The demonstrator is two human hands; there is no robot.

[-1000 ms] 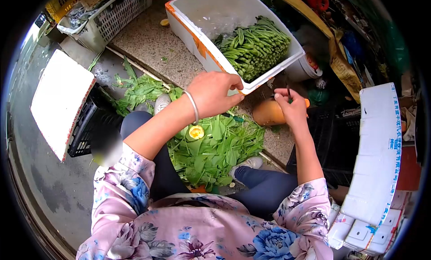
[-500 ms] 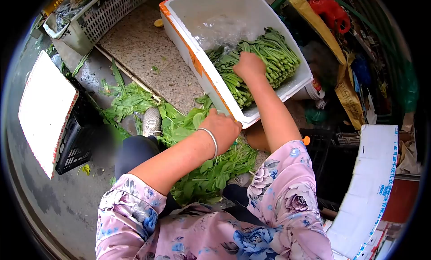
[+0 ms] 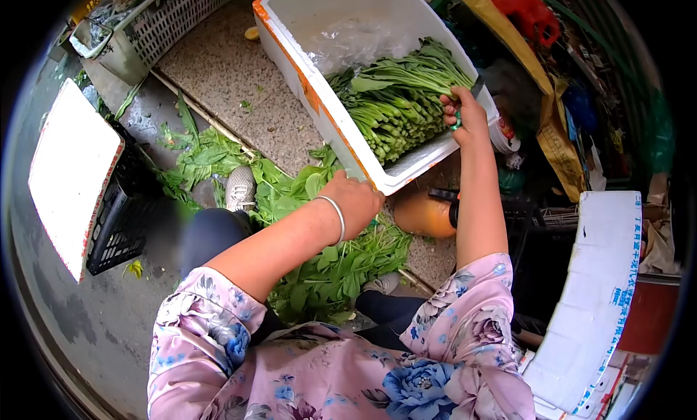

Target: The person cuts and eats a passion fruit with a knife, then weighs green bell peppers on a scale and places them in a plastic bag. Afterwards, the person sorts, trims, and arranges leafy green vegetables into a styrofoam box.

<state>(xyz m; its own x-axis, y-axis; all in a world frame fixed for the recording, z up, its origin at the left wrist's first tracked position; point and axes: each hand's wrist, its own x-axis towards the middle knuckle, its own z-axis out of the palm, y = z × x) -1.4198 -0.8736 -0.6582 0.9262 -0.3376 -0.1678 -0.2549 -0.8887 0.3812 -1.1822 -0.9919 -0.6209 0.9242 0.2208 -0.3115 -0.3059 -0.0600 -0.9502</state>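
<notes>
My right hand (image 3: 469,116) is closed around the ends of a few leafy stems (image 3: 417,77) above the white foam box (image 3: 330,122). A dark flat piece, perhaps a blade, sticks up beside the fingers, and a small green object shows in the palm. Beneath the stems, a dense pile of green vegetables (image 3: 392,122) fills the near right part of the box. My left hand (image 3: 352,206), with a bracelet at the wrist, has its fingers curled at the box's near corner; the fingertips are partly hidden. Loose leaves (image 3: 341,271) lie below it.
My shoes (image 3: 240,189) stand among leaves on the ground. A black crate with a white lid (image 3: 72,177) is at left, a pale slatted crate (image 3: 174,28) at upper left. At right are an orange container (image 3: 425,214), a white foam panel (image 3: 592,296) and a yellow sack (image 3: 559,137).
The right hand moved from beside the orange container into the box, then rightward, and now lifts a few stems. My left hand moved down slightly along the box corner, and its fingers curled.
</notes>
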